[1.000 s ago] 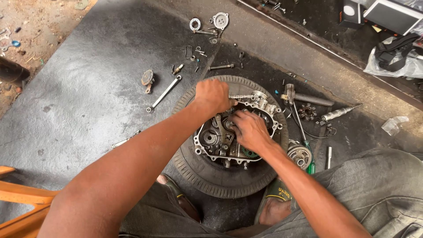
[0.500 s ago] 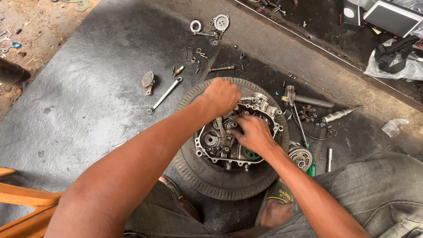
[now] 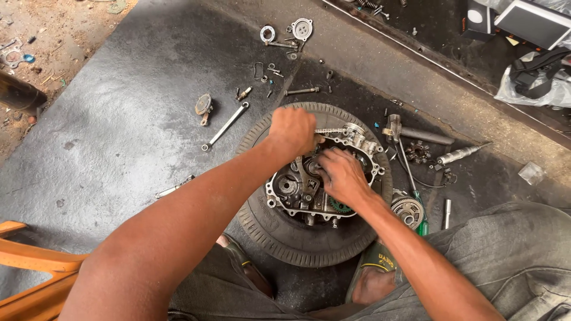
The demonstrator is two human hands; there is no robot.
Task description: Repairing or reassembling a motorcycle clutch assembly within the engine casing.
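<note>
On the tyre (image 3: 279,229), left hand (image 3: 292,132) fisted, right hand (image 3: 340,174) gripping engine case (image 3: 285,193).

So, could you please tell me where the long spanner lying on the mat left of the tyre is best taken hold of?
Probably the bare middle of the spanner shank, pinched from above across its narrow width. It lies flat and diagonal on the dark mat, clear of the tyre, with free space on both long sides.

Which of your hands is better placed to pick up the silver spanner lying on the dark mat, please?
Left, probably. The left hand sits at the grey metal engine case's upper-left edge, on the side of the silver spanner; the right hand is further right, over the case.
</note>
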